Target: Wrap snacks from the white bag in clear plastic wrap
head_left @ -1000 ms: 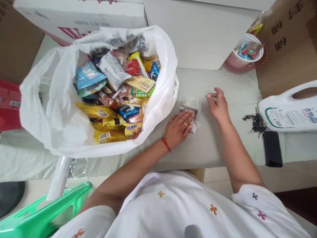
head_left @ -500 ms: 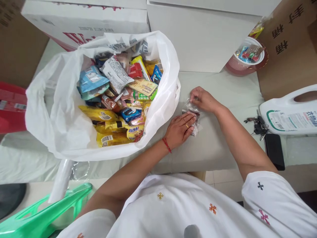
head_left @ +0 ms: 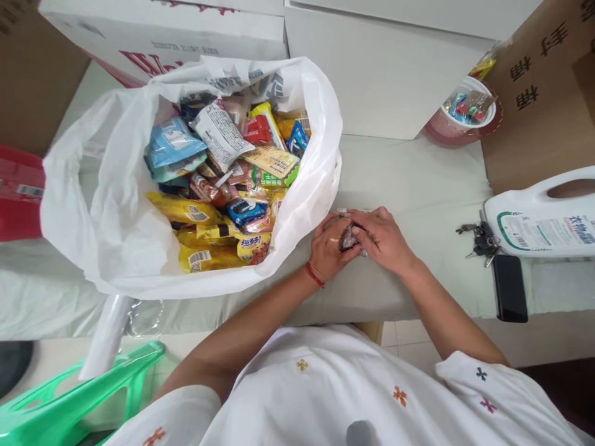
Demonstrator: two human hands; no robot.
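Observation:
Both hands meet over a small clear plastic packet with something dark in it, on the pale cloth of the table. My left hand, with a ring and a red wrist string, curls round its left side. From the right, my right hand presses on the packet with bent fingers, its fingertips touching my left hand. Much of the packet is hidden under the fingers. To the left stands a wide-open white plastic bag holding several wrapped snacks, among them yellow and light blue packs.
White boxes line the back. At the right are a pink-and-white tub, a brown carton, a white jug, keys and a black phone. A green plastic stool stands lower left, a red item far left.
My right hand has come down from the packet's upper end to its right side. My left hand has gone from lying flat on the packet to curling round it.

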